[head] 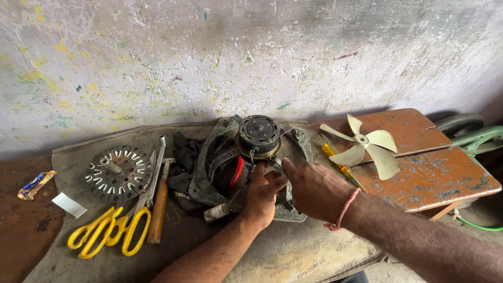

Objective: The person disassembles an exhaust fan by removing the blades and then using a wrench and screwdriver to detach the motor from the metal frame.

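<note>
Both hands are meeting at the front of a fan motor [258, 134] that is sitting in a grimy grey frame [301, 144] on a worn mat [293, 251] against a paint-flecked wall [209, 57]. The left hand [262, 194] is curling its fingers around the frame's lower bracket just under the motor, gripping it. The right hand [313, 189], wearing a red thread [343, 209] at the wrist, is lying just beside the left and touching it, its fingers bent toward the same spot; whether it is pinching anything cannot be told, since the fingertips are hiding behind the left hand.

A red part [237, 171] is showing inside the frame, left of the hands, and a black cloth [186, 154] is bunching against the frame's left side. Further left, a hammer [159, 204] with a wooden handle is lying beside yellow scissors [112, 230], with a second grey pair of blades alongside. Beyond them a round slotted metal disc [119, 172] is resting flat. A white slip [68, 205] and a foil wrapper [35, 185] are lying near the mat's left edge.

To the right, a cream fan blade [365, 147] is sitting on a rusty orange panel [429, 178], well apart from the motor. A yellow screwdriver [343, 167] is lying between the frame and the blade, close behind the right hand. A green hose [479, 226] is trailing at the far right.
</note>
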